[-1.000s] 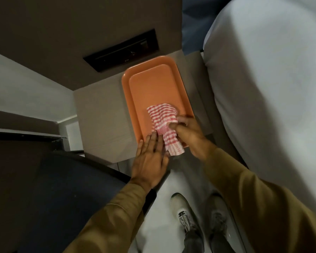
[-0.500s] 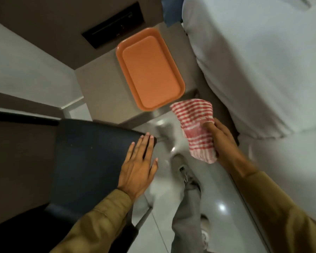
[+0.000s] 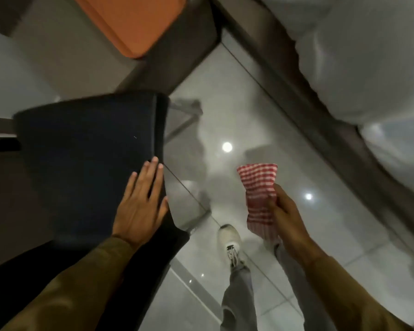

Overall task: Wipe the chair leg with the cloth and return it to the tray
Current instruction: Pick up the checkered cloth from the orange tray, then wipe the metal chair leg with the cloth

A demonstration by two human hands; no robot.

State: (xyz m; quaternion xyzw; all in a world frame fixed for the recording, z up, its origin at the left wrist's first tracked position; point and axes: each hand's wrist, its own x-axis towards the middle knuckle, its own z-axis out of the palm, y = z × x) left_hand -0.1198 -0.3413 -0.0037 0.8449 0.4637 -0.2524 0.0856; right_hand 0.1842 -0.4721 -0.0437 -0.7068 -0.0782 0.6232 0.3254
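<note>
My right hand (image 3: 283,211) grips a red-and-white striped cloth (image 3: 259,187), held in the air above the floor at right of centre. My left hand (image 3: 141,201) lies flat, fingers spread, on the right edge of a dark chair seat (image 3: 86,149). A thin grey chair leg (image 3: 181,126) slants out from under the seat's far corner, blurred. Part of the orange tray (image 3: 134,22) shows at the top edge, resting on a beige side table (image 3: 65,56). The cloth is well apart from both the leg and the tray.
A bed with white bedding (image 3: 368,68) and a dark frame (image 3: 296,91) runs along the right. Glossy grey floor tiles (image 3: 225,115) lie between chair and bed. My feet in pale shoes (image 3: 228,242) stand below the cloth.
The cloth has left the tray in my right hand and come down over the floor. My left hand moved from the table edge onto the chair seat. The view tilted down.
</note>
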